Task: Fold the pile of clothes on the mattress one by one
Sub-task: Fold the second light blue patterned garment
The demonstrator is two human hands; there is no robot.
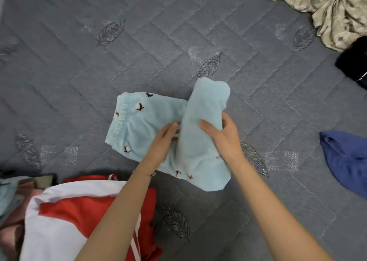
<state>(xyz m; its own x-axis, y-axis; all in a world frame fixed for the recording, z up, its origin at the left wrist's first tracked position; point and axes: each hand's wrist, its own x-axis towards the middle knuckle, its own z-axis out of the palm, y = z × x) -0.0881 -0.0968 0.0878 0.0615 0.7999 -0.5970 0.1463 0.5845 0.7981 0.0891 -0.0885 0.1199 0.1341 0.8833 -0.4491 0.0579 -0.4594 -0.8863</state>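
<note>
Light blue fleece trousers (143,125) with small cotton-flower prints lie on the grey quilted mattress (79,66), waistband at the left. Their leg part is doubled over into a thick fold standing up at the middle. My right hand (220,135) grips this raised fold, thumb on the near side and fingers behind it. My left hand (164,141) rests flat on the trousers just left of the fold, fingertips tucked against it. A pile of clothes (75,217), topped by a red and white garment, sits at the lower left.
A crumpled beige patterned sheet (327,8) fills the upper right corner. A dark navy garment (353,62) lies at the right edge, and a blue cloth (345,159) below it. Pink and pale blue clothes (10,201) show at the far left.
</note>
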